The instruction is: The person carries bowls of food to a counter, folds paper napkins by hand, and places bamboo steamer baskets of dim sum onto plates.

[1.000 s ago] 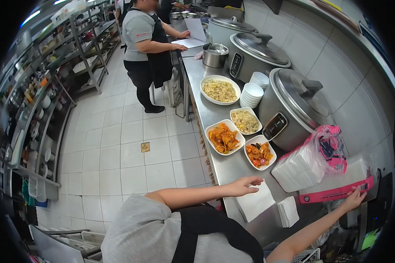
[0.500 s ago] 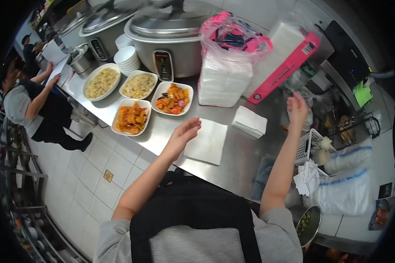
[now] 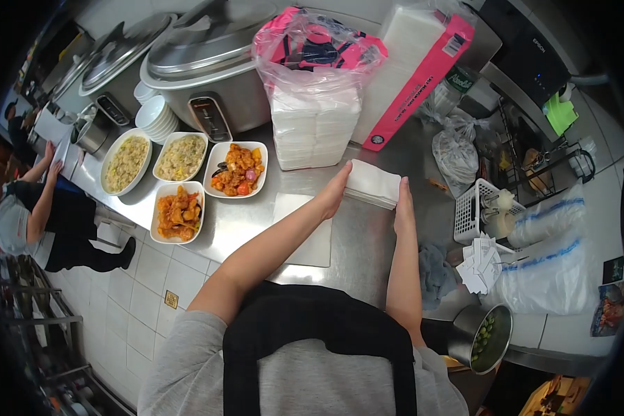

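Note:
A stack of folded white paper napkins (image 3: pixel 373 182) is between my two hands over the steel counter. My left hand (image 3: pixel 335 191) presses its left end, fingers straight and together. Against the right end lies my right hand (image 3: pixel 404 208), also with fingers together. Whether the stack is off the counter I cannot tell. Partly under my left forearm is a flat white napkin sheet or pile (image 3: pixel 312 243). Behind the stack stands a plastic-wrapped block of white napkins (image 3: pixel 314 128), its torn pink-printed wrapper bunched on top.
Bowls of saucy fried food (image 3: pixel 179 213) and fried rice (image 3: pixel 181 157) line the counter's left, before large rice cookers (image 3: pixel 208 76). A long pink-edged pack (image 3: pixel 416 83) leans behind. To the right are a white basket (image 3: pixel 469 215), plastic bags (image 3: pixel 541 277) and a grey cloth (image 3: pixel 435 276). A co-worker (image 3: pixel 62 229) stands far left.
My hands, earlier apart and touching nothing, have come together on both ends of the small napkin stack. My right hand moved left and nearer. The camera view has shifted right.

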